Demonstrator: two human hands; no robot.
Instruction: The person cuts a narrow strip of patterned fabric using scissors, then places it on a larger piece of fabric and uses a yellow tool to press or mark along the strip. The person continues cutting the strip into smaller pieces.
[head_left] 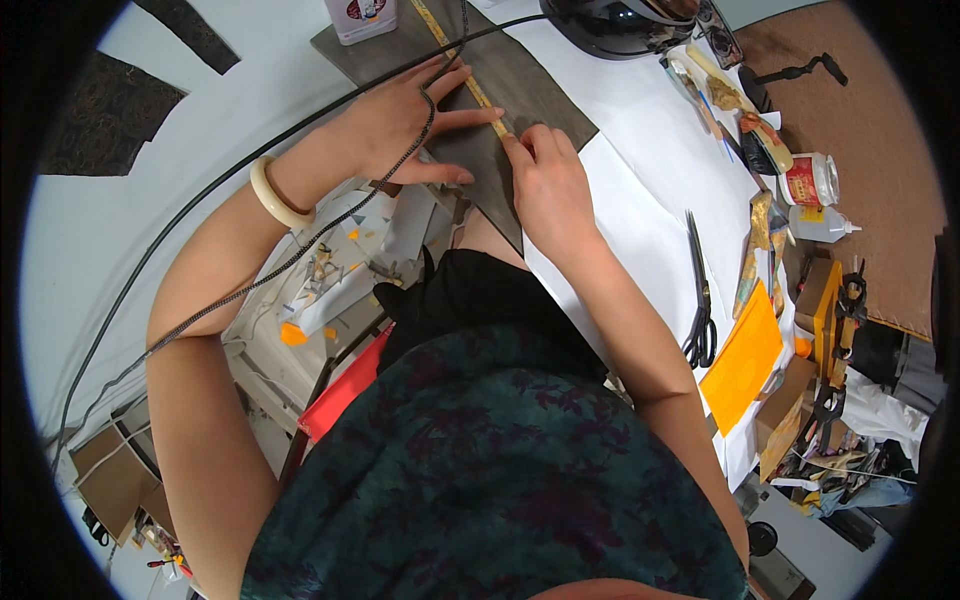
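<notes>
- The left hand (385, 125) lay with its fingers spread apart, clamped on nothing; fingertips reached over the yellow measuring strip (482, 92) and the dark grey-brown sheet (545, 85), probably to keep both from sliding.
- The right hand (558, 190) had its fingers close together and bent, with its foremost digits at the strip's near end. I cannot tell whether it pinched the strip or only pressed on it; either would help hold that end in line.
- The sheet lay toward the far left of the surface (650, 215), which was covered in white paper, and one pointed corner came to the near-left edge beside the lap. The strip ran across it from the far edge toward the right hand, apparently laid flat for reading.
- A white container (362, 25) stood on or just beside the sheet's far-left corner, perhaps serving as a weight.
- A braided cord (330, 228) passed across the view of the left hand; whether it touched the hand was unclear.
- Black scissors (703, 295) lay well apart from the sheet, toward the right edge, blades toward the far edge, seemingly parked within the right hand's reach.
- An orange sheet (745, 355) lay just beside their handles, and a red-labelled jar (806, 180) stood farther along the right edge, likely set aside to leave working room.
</notes>
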